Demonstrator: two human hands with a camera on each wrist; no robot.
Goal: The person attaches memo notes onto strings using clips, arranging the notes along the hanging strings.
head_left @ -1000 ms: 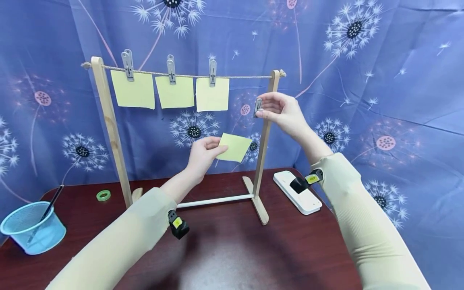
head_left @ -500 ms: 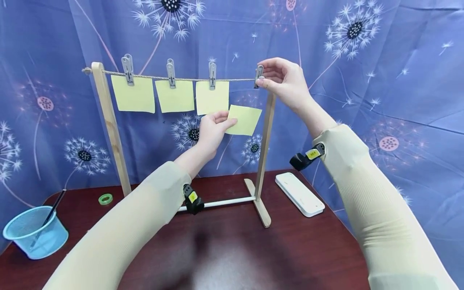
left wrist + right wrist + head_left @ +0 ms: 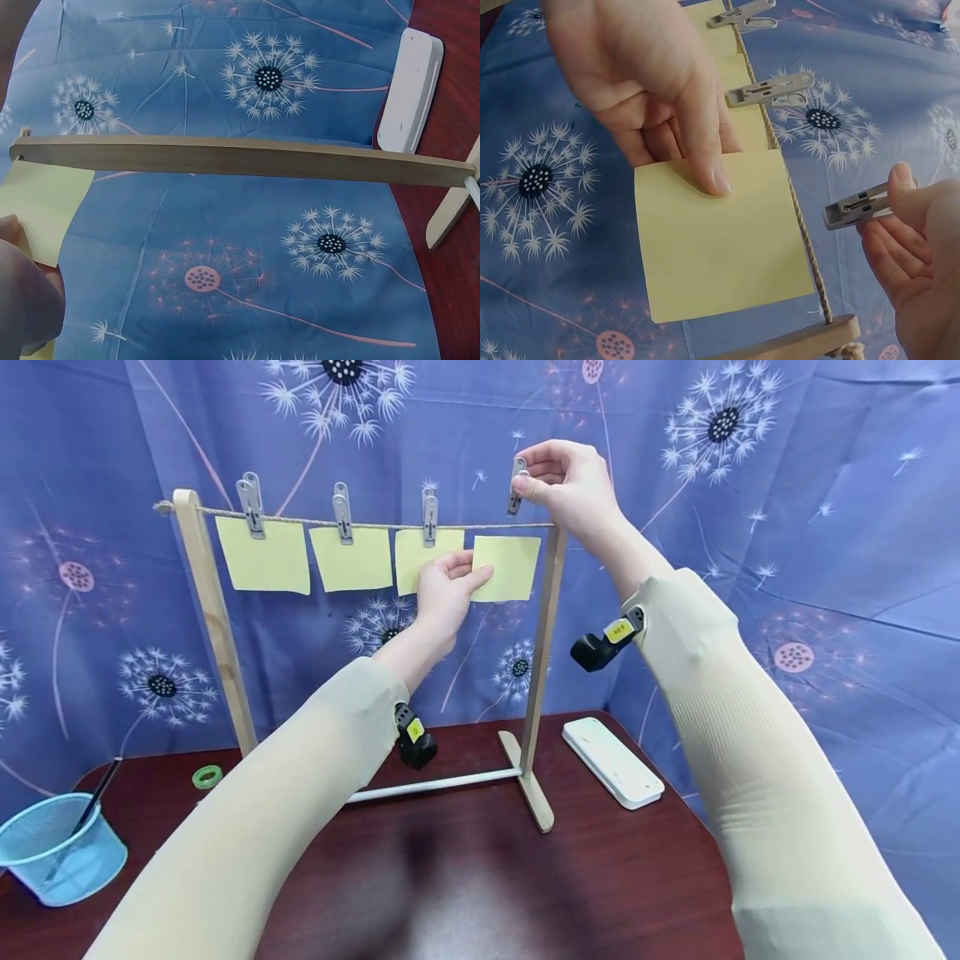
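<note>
My left hand pinches a yellow sticky note at its left edge, thumb in front. The note's top edge lies along the twine, near the right post. My right hand grips a grey clothespin by its handles, just above the twine and apart from the note. Three more notes hang to the left, each under a grey clothespin; the closest hung note is partly behind my left hand. In the left wrist view, the held note shows beside the post.
A wooden stand bears the twine, with a white crossbar low down. On the dark red table are a white case at right, a green tape roll and a blue mesh cup holding a black pencil at left.
My left hand has raised the sticky note from well below the twine up to it, and the note has straightened. My right hand has carried the clothespin up from below the twine to above it.
</note>
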